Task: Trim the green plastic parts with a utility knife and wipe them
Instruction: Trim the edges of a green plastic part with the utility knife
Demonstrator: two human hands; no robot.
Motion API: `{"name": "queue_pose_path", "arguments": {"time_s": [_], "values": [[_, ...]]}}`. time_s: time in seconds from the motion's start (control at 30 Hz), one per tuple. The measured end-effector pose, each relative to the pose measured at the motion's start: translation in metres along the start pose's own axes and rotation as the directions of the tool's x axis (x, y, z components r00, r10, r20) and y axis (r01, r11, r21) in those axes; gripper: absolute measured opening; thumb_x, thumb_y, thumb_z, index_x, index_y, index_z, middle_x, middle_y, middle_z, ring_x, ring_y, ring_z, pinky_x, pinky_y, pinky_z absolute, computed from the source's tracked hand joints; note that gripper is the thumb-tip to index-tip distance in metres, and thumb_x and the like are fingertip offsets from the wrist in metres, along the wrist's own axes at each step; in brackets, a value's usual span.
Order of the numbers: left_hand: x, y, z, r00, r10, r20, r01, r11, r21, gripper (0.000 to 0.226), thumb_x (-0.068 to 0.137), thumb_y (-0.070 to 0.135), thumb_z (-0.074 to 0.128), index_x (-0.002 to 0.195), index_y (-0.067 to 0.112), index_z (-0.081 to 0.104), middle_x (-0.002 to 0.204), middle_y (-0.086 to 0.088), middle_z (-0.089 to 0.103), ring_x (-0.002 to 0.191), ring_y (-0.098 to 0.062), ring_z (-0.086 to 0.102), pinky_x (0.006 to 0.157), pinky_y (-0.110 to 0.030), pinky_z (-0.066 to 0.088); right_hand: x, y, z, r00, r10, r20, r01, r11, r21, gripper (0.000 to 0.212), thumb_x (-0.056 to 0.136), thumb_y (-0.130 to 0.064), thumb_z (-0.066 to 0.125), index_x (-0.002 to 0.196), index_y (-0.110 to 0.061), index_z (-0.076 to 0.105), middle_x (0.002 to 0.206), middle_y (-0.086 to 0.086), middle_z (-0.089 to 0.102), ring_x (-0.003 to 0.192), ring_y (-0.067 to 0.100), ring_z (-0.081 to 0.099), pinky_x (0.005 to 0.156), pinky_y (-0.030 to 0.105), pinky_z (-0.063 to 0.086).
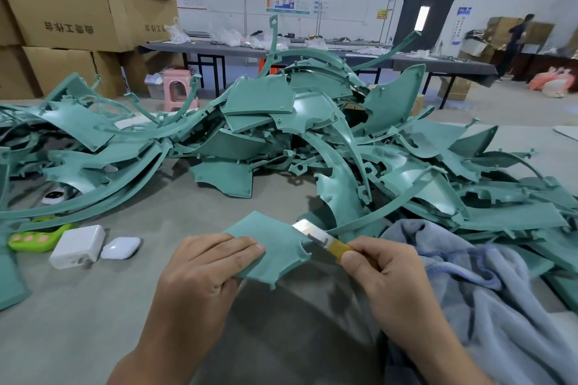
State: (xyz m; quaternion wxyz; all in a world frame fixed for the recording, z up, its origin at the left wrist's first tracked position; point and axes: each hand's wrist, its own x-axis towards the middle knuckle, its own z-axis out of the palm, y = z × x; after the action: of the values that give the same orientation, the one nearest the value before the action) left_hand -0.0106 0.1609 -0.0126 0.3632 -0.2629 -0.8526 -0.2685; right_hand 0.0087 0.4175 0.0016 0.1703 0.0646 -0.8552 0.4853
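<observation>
My left hand (205, 272) grips a flat green plastic panel (272, 244) just above the grey table, thumb under it and fingers on top. My right hand (383, 275) holds a yellow utility knife (325, 239) with its silver blade extended. The blade lies against the panel's upper right edge. A large heap of green plastic parts (297, 134) fills the table beyond my hands. A blue-grey cloth (469, 284) lies bunched at the right, partly under my right wrist.
A white power adapter (78, 245), a white earbud case (120, 247) and a green gadget (34, 239) lie at the left. Cardboard boxes (72, 12) are stacked at back left, next to a pink stool (179, 87). A person (516, 40) stands far right.
</observation>
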Motion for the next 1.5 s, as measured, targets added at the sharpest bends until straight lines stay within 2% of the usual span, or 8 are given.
{"name": "queue_pose_path", "arguments": {"time_s": [0.4, 0.73, 0.83, 0.97, 1.1, 1.23, 1.33, 1.5], "values": [[-0.004, -0.009, 0.006, 0.999, 0.006, -0.040, -0.004, 0.998, 0.056, 0.028, 0.086, 0.017, 0.060, 0.102, 0.018, 0.083, 0.105, 0.009, 0.077, 0.098, -0.006, 0.063, 0.085, -0.032, 0.050, -0.007, -0.005, 0.005, 0.980, -0.135, -0.146, 0.084, 0.945, -0.315, 0.023, 0.096, -0.021, 0.065, 0.074, -0.019, 0.057, 0.062, -0.001, 0.054, 0.062, 0.019, 0.050, 0.057, 0.027, 0.038], [-0.002, -0.011, 0.008, 0.994, 0.080, -0.074, -0.071, 0.991, 0.117, 0.031, 0.086, 0.012, 0.055, 0.098, 0.016, 0.084, 0.102, 0.007, 0.078, 0.097, -0.010, 0.062, 0.080, -0.033, 0.047, -0.006, -0.005, 0.002, 0.961, -0.150, -0.234, 0.064, 0.939, -0.339, 0.032, 0.095, -0.017, 0.067, 0.067, -0.019, 0.052, 0.059, 0.001, 0.050, 0.059, 0.019, 0.047, 0.052, 0.020, 0.033], [-0.002, -0.014, 0.008, 0.991, 0.107, -0.081, -0.095, 0.986, 0.139, 0.028, 0.078, 0.004, 0.066, 0.096, 0.016, 0.084, 0.102, 0.007, 0.078, 0.098, -0.011, 0.062, 0.079, -0.033, 0.046, -0.007, -0.005, 0.006, 0.981, -0.124, -0.147, 0.071, 0.943, -0.325, 0.032, 0.096, -0.019, 0.067, 0.067, -0.018, 0.051, 0.060, 0.002, 0.050, 0.057, 0.017, 0.044, 0.052, 0.022, 0.032], [-0.001, -0.013, 0.008, 0.985, 0.143, -0.092, -0.128, 0.981, 0.146, 0.033, 0.069, -0.003, 0.072, 0.094, 0.015, 0.084, 0.101, 0.005, 0.078, 0.096, -0.012, 0.063, 0.077, -0.036, 0.046, -0.003, -0.004, 0.002, 0.950, -0.097, -0.297, -0.030, 0.918, -0.395, 0.032, 0.094, -0.019, 0.064, 0.065, -0.017, 0.050, 0.051, 0.003, 0.047, 0.063, 0.024, 0.047, 0.049, 0.029, 0.031], [-0.001, -0.013, 0.009, 0.983, 0.162, -0.086, -0.148, 0.977, 0.155, 0.035, 0.070, -0.006, 0.069, 0.095, 0.014, 0.084, 0.103, 0.004, 0.078, 0.098, -0.013, 0.063, 0.077, -0.037, 0.046, -0.007, -0.007, 0.003, 0.973, -0.106, -0.204, 0.029, 0.936, -0.350, 0.030, 0.093, -0.017, 0.068, 0.066, -0.017, 0.054, 0.054, 0.003, 0.050, 0.058, 0.022, 0.047, 0.051, 0.026, 0.034], [-0.003, -0.016, 0.010, 0.988, 0.136, -0.079, -0.122, 0.979, 0.165, 0.036, 0.070, -0.005, 0.070, 0.095, 0.016, 0.084, 0.103, 0.005, 0.078, 0.099, -0.012, 0.063, 0.079, -0.036, 0.047, -0.002, -0.008, -0.009, 0.911, -0.085, -0.404, -0.093, 0.911, -0.402, 0.040, 0.095, -0.016, 0.062, 0.061, -0.020, 0.042, 0.045, -0.001, 0.036, 0.048, 0.014, 0.037, 0.044, 0.020, 0.025], [-0.003, -0.015, 0.009, 0.988, 0.128, -0.086, -0.114, 0.981, 0.160, 0.032, 0.073, -0.003, 0.070, 0.096, 0.016, 0.084, 0.104, 0.006, 0.078, 0.099, -0.011, 0.063, 0.079, -0.036, 0.047, -0.005, -0.011, -0.008, 0.911, -0.189, -0.367, 0.025, 0.912, -0.408, 0.030, 0.096, -0.020, 0.057, 0.066, -0.023, 0.052, 0.047, -0.007, 0.038, 0.048, 0.007, 0.037, 0.048, 0.014, 0.027], [-0.005, -0.017, 0.006, 0.989, 0.115, -0.097, -0.102, 0.987, 0.127, 0.025, 0.084, 0.003, 0.067, 0.097, 0.015, 0.084, 0.107, 0.008, 0.076, 0.099, -0.011, 0.064, 0.084, -0.030, 0.045, -0.001, -0.009, -0.021, 0.859, -0.087, -0.504, -0.133, 0.913, -0.385, 0.030, 0.095, -0.029, 0.047, 0.066, -0.020, 0.050, 0.051, 0.000, 0.052, 0.054, 0.025, 0.050, 0.052, 0.038, 0.040]]}}
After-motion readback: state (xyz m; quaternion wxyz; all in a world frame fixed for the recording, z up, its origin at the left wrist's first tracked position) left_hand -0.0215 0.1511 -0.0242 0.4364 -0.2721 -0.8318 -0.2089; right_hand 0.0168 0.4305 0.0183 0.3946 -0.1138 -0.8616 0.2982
